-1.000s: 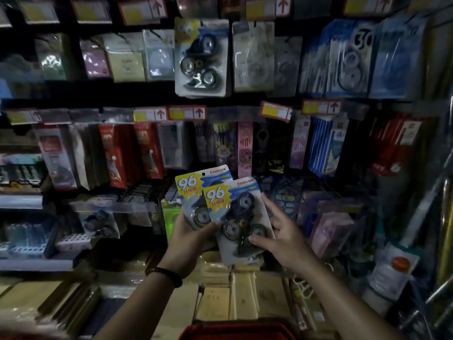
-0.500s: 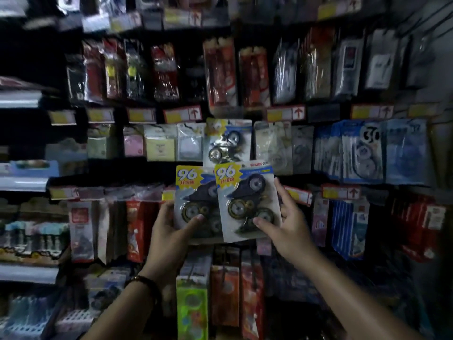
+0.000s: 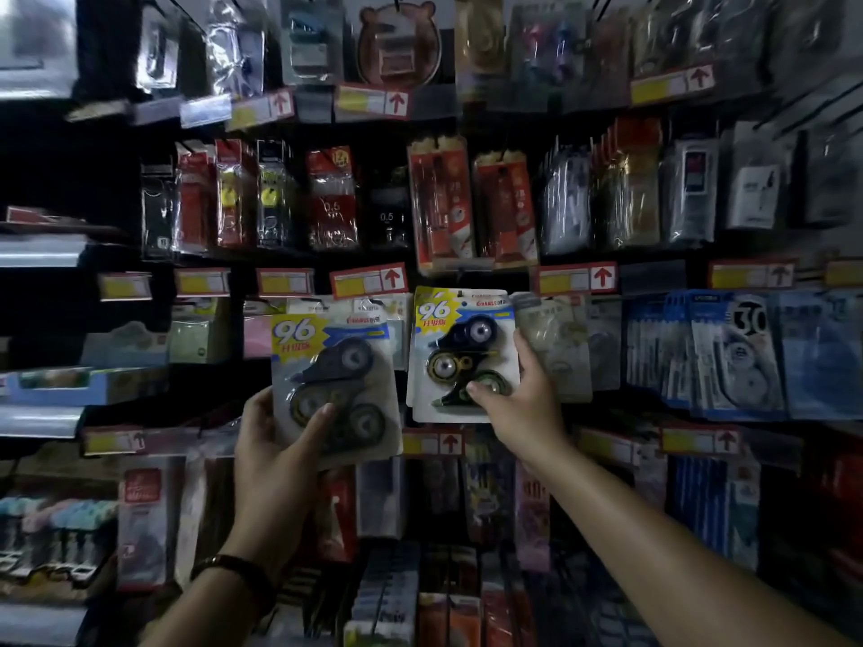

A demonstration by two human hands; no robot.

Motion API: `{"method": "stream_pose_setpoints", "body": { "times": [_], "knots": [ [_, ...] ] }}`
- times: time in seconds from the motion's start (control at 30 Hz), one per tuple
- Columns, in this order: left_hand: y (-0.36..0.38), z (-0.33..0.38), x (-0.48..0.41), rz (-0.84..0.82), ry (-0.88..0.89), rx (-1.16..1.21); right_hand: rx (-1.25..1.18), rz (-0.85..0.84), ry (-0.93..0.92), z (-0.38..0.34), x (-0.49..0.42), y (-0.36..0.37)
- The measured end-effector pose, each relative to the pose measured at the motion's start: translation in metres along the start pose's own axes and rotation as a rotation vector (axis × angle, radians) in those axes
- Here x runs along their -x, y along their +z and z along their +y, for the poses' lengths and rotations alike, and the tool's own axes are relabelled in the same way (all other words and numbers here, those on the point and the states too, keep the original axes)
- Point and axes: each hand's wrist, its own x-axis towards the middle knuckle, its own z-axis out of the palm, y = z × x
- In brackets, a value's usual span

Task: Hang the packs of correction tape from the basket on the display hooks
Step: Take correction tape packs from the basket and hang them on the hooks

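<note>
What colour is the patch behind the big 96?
Yellow, clearest in the head view on the pack the right hand holds.

Yellow-and-blue card packs point(image 3: 334, 366), black tape dispensers point(image 3: 460, 340), red-arrowed yellow price tags point(image 3: 369, 280)

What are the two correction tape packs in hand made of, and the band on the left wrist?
Left pack, gripped by the left hand: glossy printed card backing with a clear plastic blister over the tape, judging by the sheen. Right pack, pinched by the right hand: same look. Wristband: dark, possibly leather or beads; too dim to tell.
</note>
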Motion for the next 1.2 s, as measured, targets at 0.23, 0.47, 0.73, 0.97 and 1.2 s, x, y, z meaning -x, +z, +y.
{"method": "stream_pose_setpoints", "body": {
  "times": [0.23,0.47,0.73,0.97,1.2],
  "knots": [
    [0.002,0.002,-0.006,-0.063,-0.018,0.017,0.044,0.011,-0.039,0.0,-0.008,0.013],
    [0.012,0.0,-0.002,-0.112,-0.05,0.07,0.147,0.012,-0.02,-0.004,-0.013,0.018],
    [0.017,0.004,0.003,-0.139,-0.068,0.112,0.138,0.052,0.039,-0.012,-0.011,0.013],
    [0.025,0.012,0.004,-0.161,-0.056,0.116,0.284,0.031,0.06,-0.024,-0.017,0.007],
    [0.03,0.016,-0.001,-0.191,-0.07,0.139,0.41,-0.008,0.156,-0.034,-0.033,0.005]
  ]
}}
